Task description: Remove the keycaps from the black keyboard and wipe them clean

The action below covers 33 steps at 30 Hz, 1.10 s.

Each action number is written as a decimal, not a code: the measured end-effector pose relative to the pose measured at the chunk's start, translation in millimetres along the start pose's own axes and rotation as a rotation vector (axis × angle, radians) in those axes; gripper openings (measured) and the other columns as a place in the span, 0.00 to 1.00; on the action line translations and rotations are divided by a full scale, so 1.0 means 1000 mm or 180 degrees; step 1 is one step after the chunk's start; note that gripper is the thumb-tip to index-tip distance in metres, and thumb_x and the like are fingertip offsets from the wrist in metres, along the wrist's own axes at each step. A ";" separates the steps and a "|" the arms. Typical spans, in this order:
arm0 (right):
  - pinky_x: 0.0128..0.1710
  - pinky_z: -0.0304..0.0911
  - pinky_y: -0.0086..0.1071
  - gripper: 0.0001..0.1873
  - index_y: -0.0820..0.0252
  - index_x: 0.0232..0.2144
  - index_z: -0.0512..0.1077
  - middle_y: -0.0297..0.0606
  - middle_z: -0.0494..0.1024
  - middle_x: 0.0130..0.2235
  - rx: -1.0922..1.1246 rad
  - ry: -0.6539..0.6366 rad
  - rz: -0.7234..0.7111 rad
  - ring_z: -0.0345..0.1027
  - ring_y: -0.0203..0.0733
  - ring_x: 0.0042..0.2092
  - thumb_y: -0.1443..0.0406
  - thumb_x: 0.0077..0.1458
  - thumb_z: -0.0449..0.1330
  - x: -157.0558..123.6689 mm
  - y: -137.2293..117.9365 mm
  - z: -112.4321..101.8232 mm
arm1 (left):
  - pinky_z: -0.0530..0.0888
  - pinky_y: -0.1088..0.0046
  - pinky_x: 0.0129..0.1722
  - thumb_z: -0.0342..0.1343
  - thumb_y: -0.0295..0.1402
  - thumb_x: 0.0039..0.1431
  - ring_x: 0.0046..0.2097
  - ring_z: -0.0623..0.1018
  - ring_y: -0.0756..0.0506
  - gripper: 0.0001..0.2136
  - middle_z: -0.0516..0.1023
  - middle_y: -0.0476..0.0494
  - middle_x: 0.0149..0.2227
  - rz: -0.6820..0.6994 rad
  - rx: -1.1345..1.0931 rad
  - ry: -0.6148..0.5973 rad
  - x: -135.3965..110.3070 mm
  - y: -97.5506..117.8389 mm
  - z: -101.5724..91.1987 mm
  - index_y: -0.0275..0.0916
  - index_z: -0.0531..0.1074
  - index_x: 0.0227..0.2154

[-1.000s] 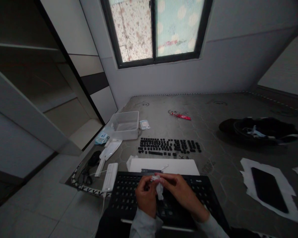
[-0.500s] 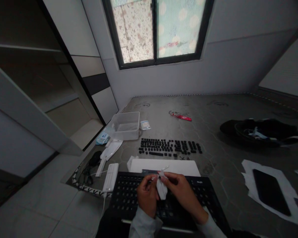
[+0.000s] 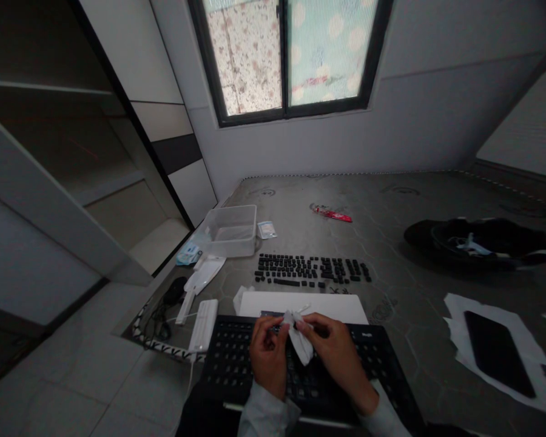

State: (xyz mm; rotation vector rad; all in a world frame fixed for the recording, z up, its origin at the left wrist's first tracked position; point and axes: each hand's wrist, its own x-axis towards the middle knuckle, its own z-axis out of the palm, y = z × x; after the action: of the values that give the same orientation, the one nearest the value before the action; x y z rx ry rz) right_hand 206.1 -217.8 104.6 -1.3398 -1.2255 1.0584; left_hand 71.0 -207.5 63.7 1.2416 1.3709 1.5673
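My left hand (image 3: 268,357) and my right hand (image 3: 335,351) meet over a black keyboard (image 3: 231,349) with its keycaps off. Both pinch a crumpled white tissue (image 3: 303,347), whose loose end hangs down between them. Something small and dark shows in its folds near my fingertips, too small to name for sure. Beyond the keyboard lies a white flat board or box (image 3: 337,303), with a thin white stick (image 3: 304,308) over it, partly hidden by my right hand. Farther off, loose black keycaps (image 3: 286,267) are laid out in keyboard-like rows.
A clear plastic bin (image 3: 231,247) stands at the back left, beside a small white packet (image 3: 267,230). Nearer are a white power strip (image 3: 204,325) and a black mouse (image 3: 175,290). On the right are a black cap (image 3: 423,238) and a phone (image 3: 498,352) on paper.
The tissue has turned between my fingers, its lower end swinging to the right. My left fingertips have moved up onto its top, and both hands have stayed over the keyboard.
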 end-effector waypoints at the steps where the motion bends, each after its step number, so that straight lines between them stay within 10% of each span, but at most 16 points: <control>1: 0.37 0.66 0.35 0.20 0.59 0.32 0.80 0.41 0.82 0.34 -0.0013 -0.0008 0.0005 0.75 0.49 0.36 0.49 0.52 0.62 0.000 0.000 0.000 | 0.72 0.76 0.29 0.64 0.43 0.50 0.29 0.74 0.49 0.13 0.77 0.43 0.34 0.0120 0.0051 -0.0083 0.000 0.001 -0.001 0.37 0.79 0.30; 19: 0.38 0.67 0.34 0.20 0.57 0.35 0.81 0.40 0.83 0.36 -0.0002 0.0041 -0.0009 0.75 0.49 0.39 0.48 0.52 0.62 0.004 0.007 -0.003 | 0.59 0.79 0.16 0.64 0.44 0.50 0.17 0.63 0.54 0.15 0.71 0.51 0.18 -0.0524 0.0158 -0.0567 -0.008 0.010 0.004 0.35 0.78 0.32; 26: 0.40 0.68 0.38 0.18 0.57 0.36 0.78 0.42 0.82 0.38 -0.0370 0.0990 -0.0020 0.74 0.51 0.40 0.50 0.54 0.60 0.009 0.010 -0.021 | 0.56 0.83 0.15 0.61 0.48 0.52 0.15 0.61 0.56 0.18 0.62 0.59 0.13 -0.0866 -0.0306 -0.0296 -0.008 0.004 0.005 0.36 0.72 0.35; 30: 0.53 0.62 0.44 0.12 0.53 0.40 0.78 0.41 0.79 0.47 -0.1146 0.1226 -0.0804 0.70 0.51 0.50 0.59 0.57 0.59 0.013 0.019 -0.035 | 0.58 0.83 0.13 0.60 0.49 0.53 0.14 0.62 0.59 0.19 0.78 0.48 0.29 -0.0836 -0.0462 -0.0155 -0.004 0.002 0.006 0.37 0.70 0.37; 33: 0.55 0.61 0.46 0.13 0.53 0.43 0.78 0.40 0.79 0.47 -0.1520 0.0645 -0.1024 0.70 0.49 0.50 0.64 0.58 0.56 0.015 0.032 -0.034 | 0.59 0.83 0.12 0.58 0.50 0.53 0.13 0.62 0.61 0.19 0.79 0.42 0.40 -0.0803 -0.0532 -0.0134 -0.003 0.003 0.008 0.37 0.69 0.36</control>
State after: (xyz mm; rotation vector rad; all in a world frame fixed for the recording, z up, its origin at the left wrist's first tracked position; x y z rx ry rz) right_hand 245.5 -206.1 77.3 -1.4941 -1.5322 0.4032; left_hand 79.7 -208.1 65.5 0.9561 1.2863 1.4391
